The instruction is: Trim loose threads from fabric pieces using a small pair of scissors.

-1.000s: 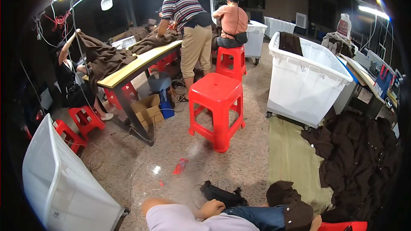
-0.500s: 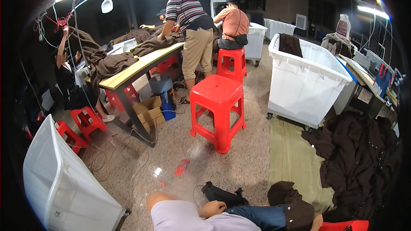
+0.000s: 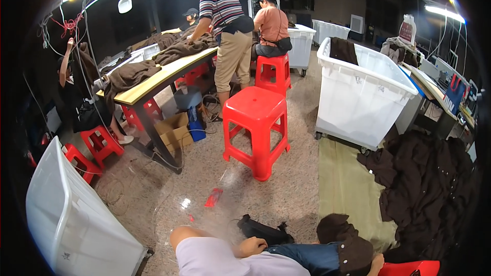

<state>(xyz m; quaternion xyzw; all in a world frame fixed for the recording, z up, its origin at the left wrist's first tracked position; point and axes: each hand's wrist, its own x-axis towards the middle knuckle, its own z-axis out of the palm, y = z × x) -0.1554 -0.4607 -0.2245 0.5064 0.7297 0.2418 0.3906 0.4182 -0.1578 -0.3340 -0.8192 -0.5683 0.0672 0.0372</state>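
At the lower edge, my left hand (image 3: 252, 246) rests at the top of my blue jeans, its fingers curled in. Whether it holds anything is hidden. A dark brown garment (image 3: 354, 251) with pale buttons lies over my leg, part of it spreading toward the floor mat. My right hand (image 3: 377, 264) is at the garment's right edge, its fingers closed on the cloth and partly cut off by the frame. Just beyond my left hand, a black bag-like item (image 3: 264, 229) lies on the floor.
A red stool (image 3: 255, 105) stands ahead. White wheeled bins stand at left (image 3: 64, 214) and right (image 3: 358, 97). Brown garments are heaped (image 3: 427, 184) on the mat at right. Several people work around a yellow-topped table (image 3: 148, 82). Cables lie on the floor.
The whole view has shifted slightly. At far left, a person's brown cloth has dropped away from the table side. A person behind the table has raised their head. My hands stay in place.
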